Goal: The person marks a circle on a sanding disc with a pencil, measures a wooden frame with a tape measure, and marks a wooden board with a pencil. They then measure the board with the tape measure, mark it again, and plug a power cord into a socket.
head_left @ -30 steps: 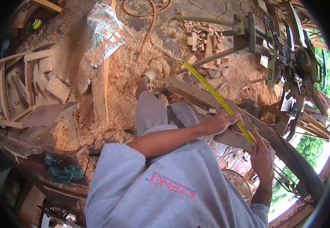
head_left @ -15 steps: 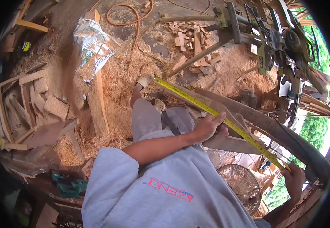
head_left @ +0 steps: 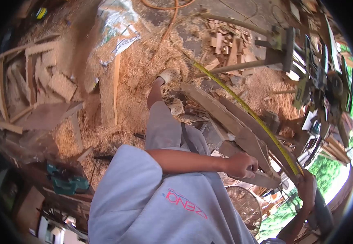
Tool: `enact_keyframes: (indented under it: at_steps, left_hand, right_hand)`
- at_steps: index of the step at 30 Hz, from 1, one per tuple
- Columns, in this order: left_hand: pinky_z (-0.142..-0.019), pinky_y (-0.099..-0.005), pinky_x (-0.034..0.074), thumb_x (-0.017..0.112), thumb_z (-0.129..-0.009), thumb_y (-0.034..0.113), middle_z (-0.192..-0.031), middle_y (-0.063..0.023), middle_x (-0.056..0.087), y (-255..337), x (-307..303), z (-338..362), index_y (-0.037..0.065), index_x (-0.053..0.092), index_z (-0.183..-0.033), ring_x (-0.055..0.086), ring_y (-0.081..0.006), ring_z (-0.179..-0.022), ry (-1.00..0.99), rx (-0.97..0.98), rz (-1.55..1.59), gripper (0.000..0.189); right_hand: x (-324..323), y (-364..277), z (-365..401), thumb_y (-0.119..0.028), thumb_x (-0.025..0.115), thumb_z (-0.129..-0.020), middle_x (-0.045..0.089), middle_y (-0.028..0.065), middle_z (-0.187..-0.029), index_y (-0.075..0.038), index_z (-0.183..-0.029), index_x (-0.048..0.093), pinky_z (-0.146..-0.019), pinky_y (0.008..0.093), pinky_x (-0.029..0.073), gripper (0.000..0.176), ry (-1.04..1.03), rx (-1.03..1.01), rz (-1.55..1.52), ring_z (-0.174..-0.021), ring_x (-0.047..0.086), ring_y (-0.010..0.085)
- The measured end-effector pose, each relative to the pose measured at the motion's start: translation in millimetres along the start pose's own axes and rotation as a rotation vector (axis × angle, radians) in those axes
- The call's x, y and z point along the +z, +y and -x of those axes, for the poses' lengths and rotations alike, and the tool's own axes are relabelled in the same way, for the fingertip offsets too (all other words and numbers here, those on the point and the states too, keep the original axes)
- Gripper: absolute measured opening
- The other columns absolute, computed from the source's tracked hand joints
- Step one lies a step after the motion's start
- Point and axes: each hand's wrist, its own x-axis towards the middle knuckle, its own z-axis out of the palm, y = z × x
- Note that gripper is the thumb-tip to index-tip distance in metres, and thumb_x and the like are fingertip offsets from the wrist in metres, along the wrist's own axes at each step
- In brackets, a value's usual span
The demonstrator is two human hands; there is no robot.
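Observation:
My right hand [head_left: 306, 189] is closed around the case end of a yellow tape measure [head_left: 247, 109]. Its blade is drawn out long, running up and left over curved wooden pieces toward the shavings near my feet. My left hand [head_left: 242, 164] is curled, with its fingers bent in. It lies over a flat brown wooden board [head_left: 266, 179], apart from the tape blade. Whether the fingers grip the board or anything else is hidden. Beside the board lie a long shaped timber [head_left: 209, 103] and a darker curved beam [head_left: 262, 127].
Wood shavings [head_left: 138, 77] cover the floor around my shoe [head_left: 169, 75]. Offcuts [head_left: 233, 46] are heaped ahead, near a wooden stand [head_left: 280, 49]. A fan [head_left: 241, 205] stands close at my right. Wood blocks [head_left: 62, 85] and a green tool case [head_left: 68, 183] are on the left.
My left hand has let go of the tape blade and drawn back, curled, over the board. The right hand still holds the tape. The view has shifted, so the floor sits higher in it.

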Motion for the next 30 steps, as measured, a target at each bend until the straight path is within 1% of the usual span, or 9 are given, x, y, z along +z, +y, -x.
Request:
enact_keyframes:
  at_steps: [2,4,6,10,14,16,18,26,30]
  left_hand:
    - [-0.08,-0.0397,0.051,0.073,-0.078,0.019,-0.096,-0.0124,0.067,-4.1,2.4,-7.9,0.006,0.066,-0.097,0.066,-0.0313,-0.089,-0.019,0.047,-0.043,0.024]
    - [-0.081,-0.042,0.05,0.072,-0.073,0.015,-0.095,-0.0124,0.068,-3.0,0.1,-15.3,0.006,0.067,-0.097,0.065,-0.0348,-0.092,-0.055,0.115,-0.048,0.026]
    - [-0.08,-0.042,0.05,0.073,-0.072,0.016,-0.096,-0.0129,0.068,-1.8,-2.3,-21.5,0.006,0.067,-0.096,0.065,-0.0341,-0.091,-0.034,0.104,-0.073,0.026]
    - [-0.078,-0.0442,0.05,0.07,-0.069,0.017,-0.092,-0.0142,0.068,2.9,-12.9,-31.3,0.009,0.068,-0.096,0.065,-0.0345,-0.089,-0.035,0.049,-0.098,0.028]
    - [-0.078,-0.0461,0.05,0.069,-0.067,0.017,-0.093,-0.0152,0.068,-6.8,-9.4,-45.5,0.007,0.067,-0.1,0.065,-0.0361,-0.089,-0.034,0.128,-0.085,0.034]
    - [-0.079,-0.0462,0.05,0.067,-0.067,0.016,-0.097,-0.0168,0.067,-8.9,-14.0,-49.6,0.006,0.064,-0.106,0.064,-0.0376,-0.092,-0.126,0.19,-0.101,0.04]
    - [-0.082,-0.0463,0.05,0.065,-0.068,0.013,-0.101,-0.0204,0.066,0.2,-27.6,-47.1,0.003,0.06,-0.113,0.064,-0.0386,-0.096,-0.181,0.154,-0.083,0.047]
    - [-0.085,-0.0477,0.049,0.059,-0.068,0.009,-0.103,-0.0263,0.065,-2.2,-32.9,-46.5,-0.005,0.053,-0.12,0.063,-0.0409,-0.101,-0.323,0.015,0.109,0.054]
    - [-0.087,-0.0484,0.049,0.056,-0.07,0.009,-0.105,-0.0288,0.063,-7.3,-29.9,-43.0,-0.007,0.052,-0.119,0.061,-0.0428,-0.103,-0.324,0.084,0.12,0.051]
  right_hand:
    - [12.1,-6.4,-36.6,-0.015,0.059,-0.082,0.059,0.0193,-0.066,0.0,-0.095,0.067,-0.063,0.0444,0.046,0.022,0.033,-0.276,0.106,-0.062,0.061,0.0313]
    - [16.0,-54.1,-60.5,-0.016,0.06,-0.082,0.062,0.0196,-0.071,-0.001,-0.091,0.067,-0.066,0.0464,0.048,0.019,-0.095,-0.139,0.143,-0.07,0.063,0.0357]
    - [35.0,-65.7,-87.4,-0.017,0.061,-0.082,0.065,0.0196,-0.074,-0.002,-0.089,0.066,-0.068,0.0479,0.048,0.017,0.041,-0.3,0.257,-0.076,0.064,0.0387]
    - [53.9,-101.9,-141.7,-0.02,0.062,-0.083,0.065,0.0209,-0.074,-0.003,-0.091,0.069,-0.071,0.049,0.049,0.021,-0.063,-0.416,0.295,-0.078,0.066,0.0381]
    - [66.7,-141.1,-180.2,-0.02,0.063,-0.08,0.067,0.0251,-0.093,-0.006,-0.101,0.071,-0.081,0.049,0.049,0.027,-0.263,-0.355,0.367,-0.092,0.065,0.0412]
    - [87.4,-129.3,-216.8,-0.016,0.058,-0.084,0.065,0.0175,-0.066,0.0,-0.096,0.068,-0.059,0.0405,0.051,0.022,-0.264,-0.465,0.198,-0.059,0.066,0.0261]
    - [99.2,-130.6,-245.9,-0.016,0.057,-0.084,0.063,0.0139,-0.063,0.002,-0.095,0.067,-0.055,0.0366,0.05,0.022,-0.249,-0.557,0.282,-0.057,0.064,0.0198]
    - [122.4,-168.2,-266.6,-0.018,0.06,-0.084,0.065,0.0082,-0.065,0.003,-0.092,0.067,-0.052,0.0318,0.048,0.023,-0.435,-0.54,0.233,-0.056,0.062,0.0137]
    - [118.7,-227.7,-233.0,-0.017,0.061,-0.083,0.066,0.0086,-0.069,0.002,-0.099,0.067,-0.054,0.0315,0.048,0.025,-0.601,-0.257,0.125,-0.06,0.063,0.0141]
